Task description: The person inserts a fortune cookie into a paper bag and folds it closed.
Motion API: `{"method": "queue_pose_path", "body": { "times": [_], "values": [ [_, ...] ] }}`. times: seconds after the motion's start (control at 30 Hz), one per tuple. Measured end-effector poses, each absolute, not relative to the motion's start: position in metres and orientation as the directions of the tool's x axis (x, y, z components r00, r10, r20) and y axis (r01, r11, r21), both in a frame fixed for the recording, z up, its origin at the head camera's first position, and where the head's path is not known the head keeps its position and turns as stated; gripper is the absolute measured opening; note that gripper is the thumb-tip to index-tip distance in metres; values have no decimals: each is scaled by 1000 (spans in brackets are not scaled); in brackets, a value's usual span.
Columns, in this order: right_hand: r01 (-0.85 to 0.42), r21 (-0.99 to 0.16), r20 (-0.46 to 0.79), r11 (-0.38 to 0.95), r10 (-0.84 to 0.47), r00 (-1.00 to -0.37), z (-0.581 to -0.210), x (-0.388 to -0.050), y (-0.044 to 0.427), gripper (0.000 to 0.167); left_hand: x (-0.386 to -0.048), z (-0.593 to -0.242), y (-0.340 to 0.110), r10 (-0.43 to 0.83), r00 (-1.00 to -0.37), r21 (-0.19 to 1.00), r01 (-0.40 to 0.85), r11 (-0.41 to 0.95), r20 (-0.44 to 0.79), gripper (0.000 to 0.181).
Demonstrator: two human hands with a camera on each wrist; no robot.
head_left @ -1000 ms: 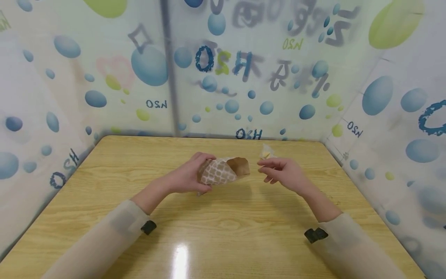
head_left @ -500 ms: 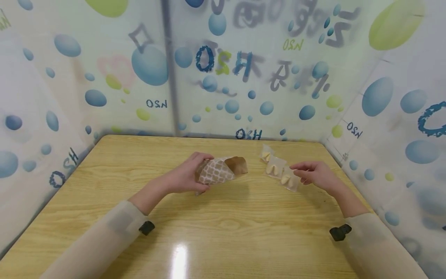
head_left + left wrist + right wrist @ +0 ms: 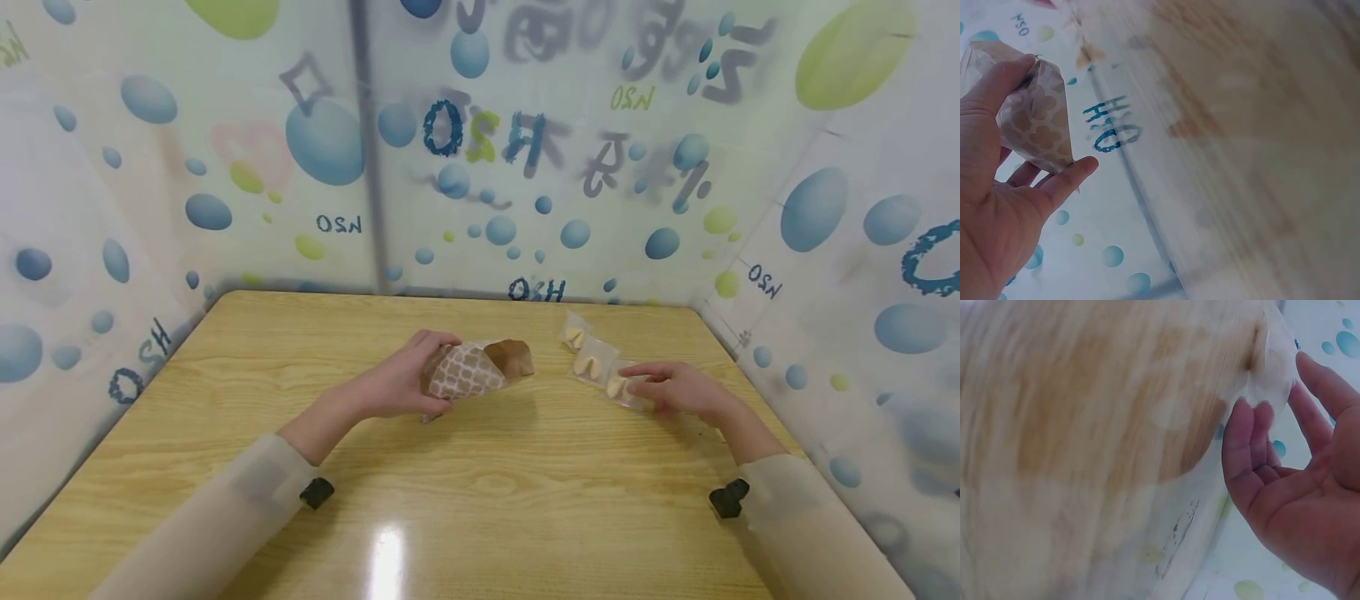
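My left hand (image 3: 408,375) grips a brown paper bag (image 3: 468,371) with a white lattice pattern. The bag lies on its side, its mouth facing right. In the left wrist view, thumb and fingers curve around the paper bag (image 3: 1038,128). To the right lie clear packets, each with a fortune cookie: a far packet (image 3: 574,332), a middle packet (image 3: 592,363) and a near packet (image 3: 619,387). My right hand (image 3: 678,389) is at the near packet, fingertips over its right side. In the right wrist view, the right hand (image 3: 1304,481) has thumb and fingers apart; contact is unclear.
Everything stands on a wooden table (image 3: 480,475) with a light glare near the front. Pale sheeting with blue and green dots (image 3: 465,167) encloses the back and sides. Black wrist cameras sit on both sleeves.
My right hand moved right from beside the bag's mouth, uncovering the packets, then came down and left onto the near one. My left hand and the bag stayed nearly still.
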State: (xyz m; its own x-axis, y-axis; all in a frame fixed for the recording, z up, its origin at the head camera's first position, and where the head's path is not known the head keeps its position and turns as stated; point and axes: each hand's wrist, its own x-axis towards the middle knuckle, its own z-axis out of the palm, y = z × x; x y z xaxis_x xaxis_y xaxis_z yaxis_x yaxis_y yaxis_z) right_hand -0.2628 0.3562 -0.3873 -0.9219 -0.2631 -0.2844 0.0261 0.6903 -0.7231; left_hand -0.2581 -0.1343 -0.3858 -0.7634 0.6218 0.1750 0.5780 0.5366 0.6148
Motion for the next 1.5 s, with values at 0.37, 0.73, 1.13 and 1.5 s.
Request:
{"method": "queue_pose_path", "body": {
  "times": [0.37, 0.73, 1.13, 1.5],
  "values": [
    [17, -731, -282, 682, -279, -918, -385, -260, 355, 46, -258, -387, -134, 626, -762, 618, 575, 536, 166, 90],
    [-99, -705, -195, 702, -327, -925, -383, -254, 353, 59, -259, -389, -132, 618, -769, 618, 568, 544, 164, 98],
    [-171, -791, -78, 588, -374, -924, -347, -243, 299, 55, -261, -390, -133, 606, -779, 625, 556, 548, 161, 98],
    [-199, -851, -55, 486, -461, -886, -327, -240, 253, 52, -259, -389, -131, 606, -781, 623, 552, 555, 151, 100]
  ]
}}
